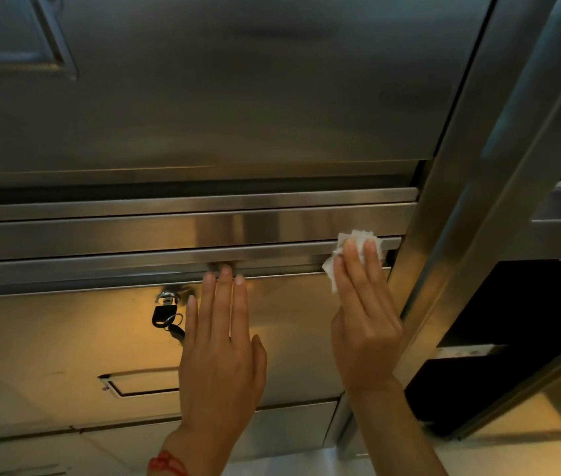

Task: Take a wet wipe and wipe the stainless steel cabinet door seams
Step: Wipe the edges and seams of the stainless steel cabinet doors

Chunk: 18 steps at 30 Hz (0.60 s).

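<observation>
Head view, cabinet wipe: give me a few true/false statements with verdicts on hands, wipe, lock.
1. The right hand presses the wet wipe on the seam at the right end of the cabinet door. True.
2. The left hand holds a second wipe. False: it is bare, fingers flat on the door.
3. A black key hangs from the lock. True.
4. The key is right of both hands. False: it is left of the left hand.
</observation>
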Each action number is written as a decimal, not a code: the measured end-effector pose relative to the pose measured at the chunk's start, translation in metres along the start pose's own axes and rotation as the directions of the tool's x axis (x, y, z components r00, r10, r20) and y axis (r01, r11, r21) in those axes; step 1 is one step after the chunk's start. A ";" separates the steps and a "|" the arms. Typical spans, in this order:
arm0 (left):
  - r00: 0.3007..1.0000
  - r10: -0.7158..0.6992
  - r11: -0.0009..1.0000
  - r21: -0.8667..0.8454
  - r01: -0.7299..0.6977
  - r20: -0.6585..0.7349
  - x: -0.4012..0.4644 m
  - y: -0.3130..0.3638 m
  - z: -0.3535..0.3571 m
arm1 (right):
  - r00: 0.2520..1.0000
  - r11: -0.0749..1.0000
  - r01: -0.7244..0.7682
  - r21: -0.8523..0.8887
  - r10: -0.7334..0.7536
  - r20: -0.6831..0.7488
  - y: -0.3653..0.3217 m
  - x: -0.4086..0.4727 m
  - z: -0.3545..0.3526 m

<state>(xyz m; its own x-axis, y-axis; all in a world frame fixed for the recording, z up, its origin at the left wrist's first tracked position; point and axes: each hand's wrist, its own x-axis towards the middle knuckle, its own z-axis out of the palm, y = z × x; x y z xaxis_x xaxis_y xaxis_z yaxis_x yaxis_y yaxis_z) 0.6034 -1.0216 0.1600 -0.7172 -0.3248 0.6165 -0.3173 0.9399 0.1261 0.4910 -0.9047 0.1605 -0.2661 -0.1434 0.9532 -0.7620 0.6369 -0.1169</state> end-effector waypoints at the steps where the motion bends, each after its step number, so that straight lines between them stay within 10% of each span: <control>1: 1.000 0.001 1.000 -0.002 -0.001 0.001 0.000 0.000 0.000 | 1.000 1.000 -0.004 0.011 0.004 0.002 -0.006 0.000 0.002; 18: 0.998 0.039 0.999 0.024 -0.040 0.049 0.000 -0.012 -0.019 | 0.996 0.994 0.075 0.084 -0.078 0.031 -0.064 0.007 0.015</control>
<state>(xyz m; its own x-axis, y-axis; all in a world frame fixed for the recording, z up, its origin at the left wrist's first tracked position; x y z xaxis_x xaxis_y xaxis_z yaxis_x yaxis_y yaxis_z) 0.6195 -1.0311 0.1732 -0.7587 -0.2931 0.5818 -0.3035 0.9493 0.0824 0.5290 -0.9579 0.1699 -0.2237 -0.2157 0.9505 -0.8268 0.5583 -0.0679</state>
